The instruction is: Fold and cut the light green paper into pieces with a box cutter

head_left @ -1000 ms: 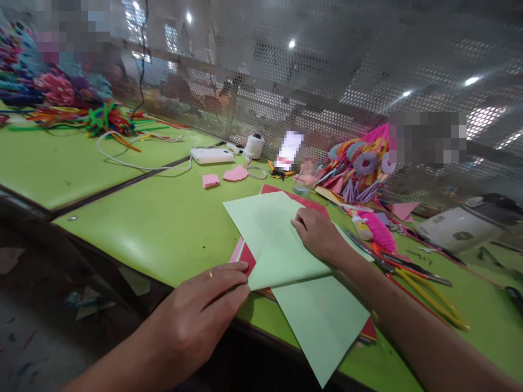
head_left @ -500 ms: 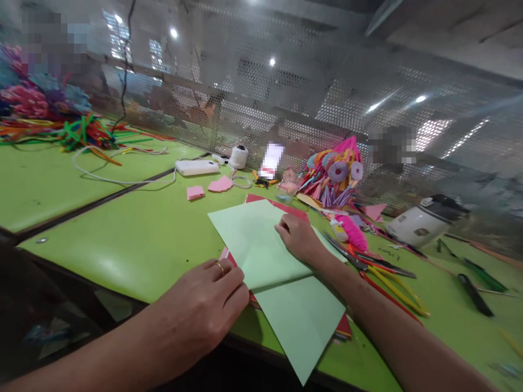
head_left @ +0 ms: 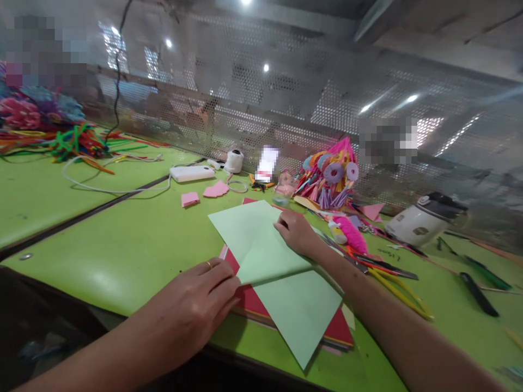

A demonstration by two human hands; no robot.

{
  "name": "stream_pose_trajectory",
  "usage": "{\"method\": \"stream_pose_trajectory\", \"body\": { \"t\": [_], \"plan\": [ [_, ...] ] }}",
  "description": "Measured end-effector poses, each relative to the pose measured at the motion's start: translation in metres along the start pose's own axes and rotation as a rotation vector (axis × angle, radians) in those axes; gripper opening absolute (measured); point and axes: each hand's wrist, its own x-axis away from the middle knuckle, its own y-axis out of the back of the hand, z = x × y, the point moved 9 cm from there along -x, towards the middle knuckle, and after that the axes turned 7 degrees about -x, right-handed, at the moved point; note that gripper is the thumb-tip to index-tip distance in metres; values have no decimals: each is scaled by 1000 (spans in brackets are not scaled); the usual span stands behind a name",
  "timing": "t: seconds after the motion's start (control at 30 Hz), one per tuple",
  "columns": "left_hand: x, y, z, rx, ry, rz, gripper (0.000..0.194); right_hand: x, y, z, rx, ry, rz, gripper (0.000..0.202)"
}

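A pale green sheet of paper point(head_left: 261, 239) lies partly folded over a red book or folder point(head_left: 343, 326), its lower flap pointing towards me. My left hand point(head_left: 204, 294), with a ring on one finger, pinches the sheet's left corner at the fold. The tips of its fingers are partly hidden. My right hand point(head_left: 294, 231) is closed with curled fingers and rests on the upper part of the sheet. No object shows in it.
Scissors with yellow handles point(head_left: 400, 294), a glue bottle point(head_left: 337, 231) and pink yarn point(head_left: 352, 234) lie to the right. Behind are pink paper pieces point(head_left: 190, 199), a white power bank point(head_left: 192, 173), a lit phone point(head_left: 267, 162), paper tassels point(head_left: 327, 185) and a kettle point(head_left: 425, 220).
My left hand has drawn slightly towards me and left with the paper's corner, baring more of the red cover. My right hand stays on the sheet. The view has shifted a little.
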Motion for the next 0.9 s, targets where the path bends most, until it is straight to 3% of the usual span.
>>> {"method": "stream_pose_trajectory", "body": {
  "t": [0.2,0.4,0.53,0.77,0.9],
  "plan": [
    [16,4,4,25,73,11,32,4,-3,5,32,49,-18,15],
    [18,-4,0,-34,61,63,34,7,-2,6,76,57,-61,16],
    [16,-3,-4,-39,75,33,31,7,-1,7,90,73,-76,15],
    [15,2,-11,-41,44,-38,29,1,-2,9,110,32,89,16],
    [17,1,-16,-87,28,-59,29,1,-2,11,173,20,96,14]
  ]
}}
